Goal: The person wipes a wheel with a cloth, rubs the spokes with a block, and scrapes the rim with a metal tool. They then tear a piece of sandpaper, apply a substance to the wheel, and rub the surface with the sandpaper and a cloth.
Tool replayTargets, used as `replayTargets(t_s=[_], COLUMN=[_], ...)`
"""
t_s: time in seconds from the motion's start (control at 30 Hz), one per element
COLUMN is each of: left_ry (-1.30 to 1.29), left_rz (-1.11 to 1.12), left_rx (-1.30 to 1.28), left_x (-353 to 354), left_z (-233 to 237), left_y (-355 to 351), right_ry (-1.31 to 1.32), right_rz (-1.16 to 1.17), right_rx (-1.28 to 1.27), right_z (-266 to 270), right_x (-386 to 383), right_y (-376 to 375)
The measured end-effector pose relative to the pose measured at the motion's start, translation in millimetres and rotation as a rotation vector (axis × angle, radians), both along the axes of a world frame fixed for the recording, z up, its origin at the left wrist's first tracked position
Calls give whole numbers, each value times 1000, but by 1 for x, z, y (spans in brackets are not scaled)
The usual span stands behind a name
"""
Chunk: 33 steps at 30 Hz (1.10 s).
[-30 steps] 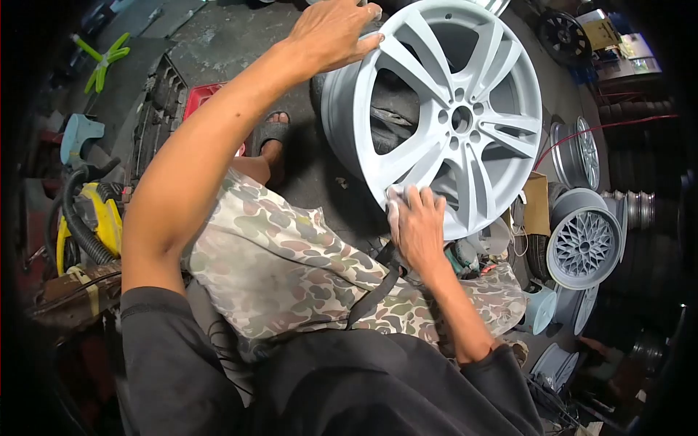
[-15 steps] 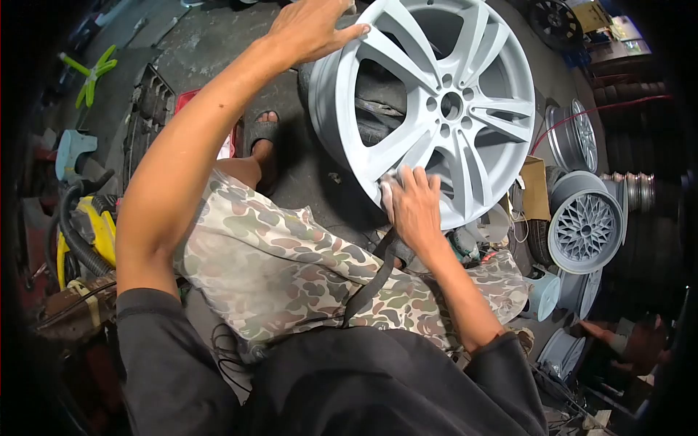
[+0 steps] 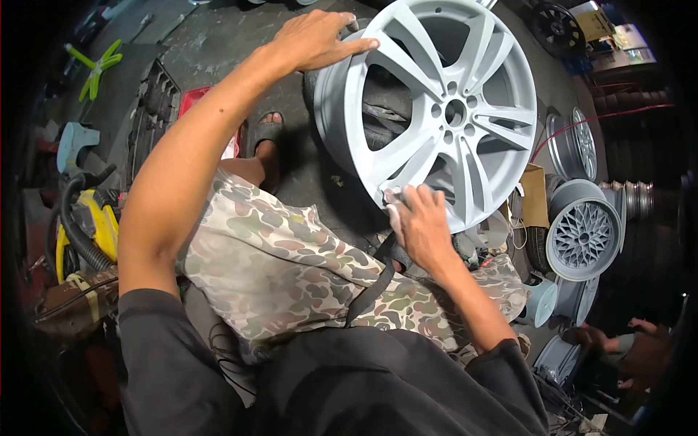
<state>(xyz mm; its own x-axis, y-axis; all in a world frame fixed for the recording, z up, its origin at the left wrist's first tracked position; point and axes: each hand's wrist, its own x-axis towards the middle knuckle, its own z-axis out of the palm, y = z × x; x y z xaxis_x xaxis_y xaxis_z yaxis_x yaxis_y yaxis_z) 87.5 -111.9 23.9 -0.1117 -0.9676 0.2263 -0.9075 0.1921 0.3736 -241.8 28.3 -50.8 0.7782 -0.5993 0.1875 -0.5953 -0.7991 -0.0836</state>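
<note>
Right hand [image 3: 425, 225] curls over a pale pad [image 3: 393, 198], pressing it to the lower rim of the upright wheel [image 3: 418, 73]. Left hand [image 3: 316, 40] lies open on its top. Fingers hide most of the pad.

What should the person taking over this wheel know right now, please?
Left hand: open, laid flat on the top of the grey wheel, steadying it.
Right hand: presses a pale pad against the wheel's lower rim edge.
The wheel stands on edge on the floor, in front of the knees.
Done: the wheel's face looks evenly matt grey.
Left: how much of the rim has been rubbed cannot be told; the pad is at the lower edge.
Nearby: a mesh-pattern wheel to the right, and another person's hands at the lower right.
</note>
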Motion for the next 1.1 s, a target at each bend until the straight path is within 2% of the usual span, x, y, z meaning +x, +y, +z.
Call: replayTargets(t_s=[0.07,0.13,0.2,0.23,0.3,0.33,0.37,0.4,0.53,0.57,0.8,1.0,1.03,1.1], left_ry=[-13,-174,-100,-184,-314,-425,-522,-651,-751,-779,-767,-794,-754,-757], left_rz=[13,20,-37,-104,-185,-271,-244,-238,-168,-209,-302,-197,-195,-172], left_rx=[-83,-267,-182,-260,-35,-26,92,122,75,128,182,142,263,260], left_x=[-1,-6,-23,-32,-64,-70,-84,-95,-128,-136,-162,-132,-132,-138], left_z=[-8,3,21,14,3,-17,-35,-42,-79,-81,-96,-79,-72,-79], left_y=[2,3,27,46,103,131,155,176,215,223,247,232,228,229], right_ry=[35,60,44,37,-72,-82,-118,-156,-224,-240,-270,-298,-291,-283], right_rz=[-8,-124,-186,-193,-180,-196,-181,-165,-178,-178,-211,-202,-202,-198], right_rx=[-3,-55,-80,-77,-64,-57,-65,-73,-45,-52,-29,-24,-22,-21], right_z=[10,1,-2,-5,-14,-15,-15,-17,-28,-29,-30,-32,-31,-31], right_x=[-8,-10,-11,-11,-14,-15,-15,-14,-11,-11,-13,-14,-14,-14], right_y=[-11,-39,-50,-48,-35,-35,-36,-36,-38,-38,-34,-35,-36,-36])
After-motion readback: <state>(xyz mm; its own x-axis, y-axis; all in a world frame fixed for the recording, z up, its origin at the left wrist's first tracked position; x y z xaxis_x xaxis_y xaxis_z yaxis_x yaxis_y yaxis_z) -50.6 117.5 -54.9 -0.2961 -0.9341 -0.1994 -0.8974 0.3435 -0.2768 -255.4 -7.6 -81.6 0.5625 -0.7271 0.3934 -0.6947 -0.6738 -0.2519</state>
